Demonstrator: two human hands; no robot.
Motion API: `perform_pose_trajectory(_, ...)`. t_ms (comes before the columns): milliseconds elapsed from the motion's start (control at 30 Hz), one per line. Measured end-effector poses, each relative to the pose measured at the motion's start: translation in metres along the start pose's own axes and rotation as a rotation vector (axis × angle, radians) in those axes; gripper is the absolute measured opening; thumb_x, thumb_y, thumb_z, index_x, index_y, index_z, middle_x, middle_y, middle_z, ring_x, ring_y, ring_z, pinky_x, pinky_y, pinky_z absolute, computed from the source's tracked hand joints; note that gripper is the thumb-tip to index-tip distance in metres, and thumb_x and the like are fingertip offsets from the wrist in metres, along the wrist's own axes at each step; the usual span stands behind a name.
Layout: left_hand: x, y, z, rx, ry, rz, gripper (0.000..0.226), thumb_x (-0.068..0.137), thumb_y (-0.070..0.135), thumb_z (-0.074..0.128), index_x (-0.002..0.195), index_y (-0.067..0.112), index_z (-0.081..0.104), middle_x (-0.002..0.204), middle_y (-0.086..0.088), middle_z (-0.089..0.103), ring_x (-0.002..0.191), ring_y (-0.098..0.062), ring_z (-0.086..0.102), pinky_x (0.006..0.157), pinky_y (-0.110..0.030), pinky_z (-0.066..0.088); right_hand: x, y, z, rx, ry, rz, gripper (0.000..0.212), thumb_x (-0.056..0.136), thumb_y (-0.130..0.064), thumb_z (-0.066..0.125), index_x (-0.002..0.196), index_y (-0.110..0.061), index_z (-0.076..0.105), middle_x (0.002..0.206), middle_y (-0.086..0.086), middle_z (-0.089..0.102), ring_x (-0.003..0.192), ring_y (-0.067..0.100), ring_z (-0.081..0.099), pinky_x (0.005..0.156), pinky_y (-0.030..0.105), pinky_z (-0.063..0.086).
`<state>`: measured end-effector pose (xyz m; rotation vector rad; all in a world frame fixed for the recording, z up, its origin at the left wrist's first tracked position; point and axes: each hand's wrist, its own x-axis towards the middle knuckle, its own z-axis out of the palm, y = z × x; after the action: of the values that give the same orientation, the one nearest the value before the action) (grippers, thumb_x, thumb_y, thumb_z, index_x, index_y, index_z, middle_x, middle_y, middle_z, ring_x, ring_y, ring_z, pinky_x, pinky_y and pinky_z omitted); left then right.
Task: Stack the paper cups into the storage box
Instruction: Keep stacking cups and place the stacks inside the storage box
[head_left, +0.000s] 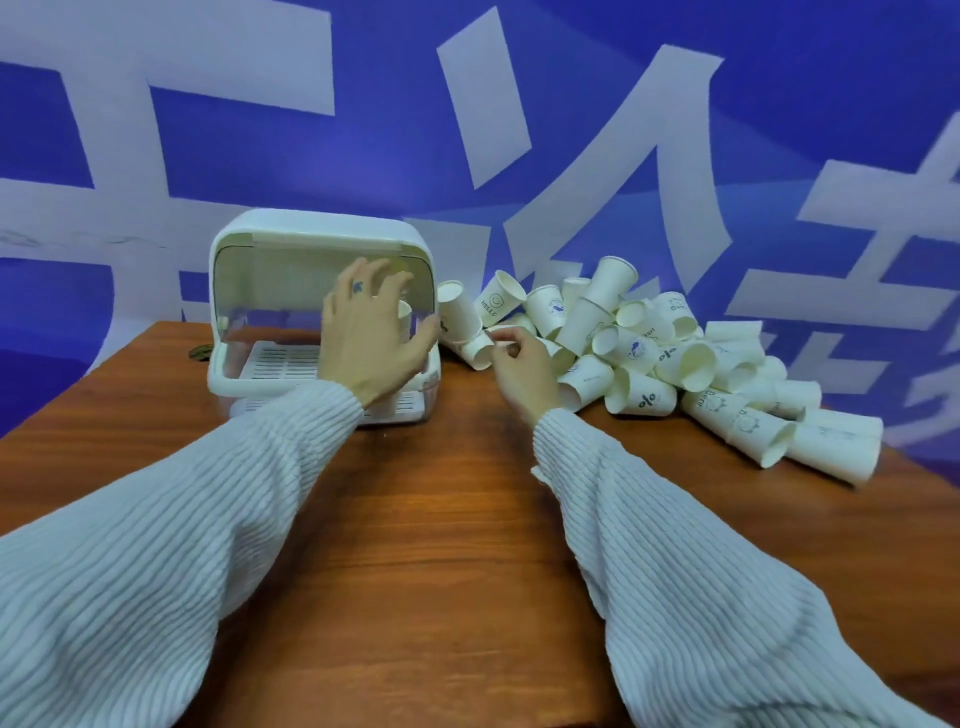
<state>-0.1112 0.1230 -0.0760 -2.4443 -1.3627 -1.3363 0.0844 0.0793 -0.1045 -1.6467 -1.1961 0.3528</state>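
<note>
A white storage box with its lid lifted stands at the back left of the wooden table; a slatted tray lines its floor. My left hand is in the box's opening, fingers spread around a white paper cup that it mostly hides; whether it grips the cup is unclear. A heap of several white paper cups lies to the right of the box. My right hand is at the heap's left edge and pinches the rim of a lying cup.
A blue banner with large white characters hangs right behind the table. A small dark object lies to the left of the box. The table's left edge runs diagonally near the box.
</note>
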Motion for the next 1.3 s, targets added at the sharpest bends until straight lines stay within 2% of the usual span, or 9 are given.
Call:
perform_pose_trajectory(67, -0.011, 0.024, 0.017, -0.111, 0.075, 0.118, 0.05, 0.088, 0.043, 0.06, 0.13, 0.015, 0.061, 0.138, -0.008, 0.054, 0.13, -0.032, 0.045, 0.107, -0.052, 0.04, -0.003, 0.024, -0.032, -0.077, 0.082, 0.057, 0.025, 0.096, -0.024, 0.052, 0.117, -0.028, 0.065, 0.098, -0.01, 0.067, 0.092, 0.014, 0.065, 0.078, 0.03, 0.051)
perform_pose_trajectory(133, -0.022, 0.047, 0.041, -0.173, -0.038, 0.163, 0.05, 0.087, 0.044, 0.057, 0.126, 0.014, 0.063, 0.131, -0.008, 0.057, 0.12, -0.032, 0.054, 0.1, -0.05, 0.046, -0.005, 0.049, -0.063, -0.112, 0.169, 0.092, 0.024, 0.095, -0.026, 0.052, 0.115, -0.029, 0.065, 0.098, -0.006, 0.066, 0.092, 0.018, 0.067, 0.084, 0.039, 0.056)
perform_pose_trajectory(267, -0.035, 0.083, 0.091, -0.171, -0.314, 0.145, 0.055, 0.091, 0.049, 0.054, 0.136, 0.017, 0.057, 0.142, -0.005, 0.049, 0.131, -0.027, 0.047, 0.106, -0.048, 0.043, -0.013, 0.089, -0.116, -0.299, 0.355, 0.127, 0.03, 0.101, -0.029, 0.054, 0.129, -0.024, 0.063, 0.122, -0.006, 0.062, 0.111, 0.018, 0.063, 0.085, 0.032, 0.045)
perform_pose_trajectory(400, -0.032, 0.111, 0.132, -0.233, -0.427, 0.073, 0.056, 0.098, 0.049, 0.053, 0.144, 0.017, 0.051, 0.149, -0.005, 0.043, 0.137, -0.023, 0.043, 0.11, -0.042, 0.041, -0.021, 0.134, -0.141, -0.686, 0.282, -0.104, 0.052, 0.099, -0.017, 0.051, 0.15, -0.025, 0.049, 0.161, -0.012, 0.04, 0.126, 0.015, 0.059, 0.085, 0.037, 0.052)
perform_pose_trajectory(533, -0.018, 0.133, 0.163, -0.289, -0.493, 0.024, 0.063, 0.097, 0.048, 0.058, 0.149, 0.016, 0.044, 0.148, -0.01, 0.046, 0.136, -0.027, 0.044, 0.108, -0.039, 0.04, -0.005, 0.147, -0.143, -0.803, 0.228, -0.12, 0.065, 0.095, -0.012, 0.054, 0.157, -0.027, 0.038, 0.17, -0.01, 0.022, 0.109, 0.017, 0.066, 0.065, 0.033, 0.053)
perform_pose_trajectory(800, -0.011, 0.158, 0.195, -0.231, -0.552, -0.115, 0.063, 0.094, 0.039, 0.066, 0.144, 0.011, 0.04, 0.138, -0.015, 0.05, 0.124, -0.033, 0.053, 0.097, -0.042, 0.043, 0.003, 0.155, -0.143, -0.966, 0.253, -0.107, 0.067, 0.083, -0.016, 0.067, 0.147, -0.017, 0.046, 0.14, 0.009, 0.051, 0.113, 0.032, 0.057, 0.089, 0.042, 0.046)
perform_pose_trajectory(967, -0.015, 0.162, 0.178, -0.125, -0.738, -0.141, 0.072, 0.08, 0.041, 0.068, 0.14, 0.011, 0.042, 0.14, -0.01, 0.041, 0.118, -0.031, 0.055, 0.097, -0.043, 0.05, -0.011, 0.152, -0.145, -0.894, 0.258, -0.177, 0.057, 0.077, -0.018, 0.074, 0.131, -0.019, 0.056, 0.136, 0.004, 0.059, 0.137, 0.028, 0.047, 0.111, 0.04, 0.034)
perform_pose_trajectory(1067, -0.021, 0.158, 0.166, -0.192, -0.778, -0.157, 0.076, 0.067, 0.055, 0.061, 0.127, 0.011, 0.05, 0.127, -0.006, 0.053, 0.106, -0.025, 0.057, 0.087, -0.043, 0.054, -0.025, 0.142, -0.14, -0.884, 0.216, -0.212, 0.069, 0.077, -0.025, 0.074, 0.142, -0.018, 0.051, 0.132, 0.007, 0.059, 0.128, 0.029, 0.051, 0.108, 0.04, 0.036)
perform_pose_trajectory(1300, -0.044, 0.137, 0.102, -0.284, -0.609, -0.195, 0.061, 0.088, 0.045, 0.065, 0.137, 0.015, 0.044, 0.125, -0.004, 0.061, 0.113, -0.027, 0.061, 0.084, -0.037, 0.047, -0.06, 0.106, -0.134, -0.87, 0.211, -0.239, 0.064, 0.08, -0.045, 0.072, 0.137, -0.023, 0.054, 0.133, 0.0, 0.061, 0.121, 0.026, 0.056, 0.102, 0.04, 0.039)
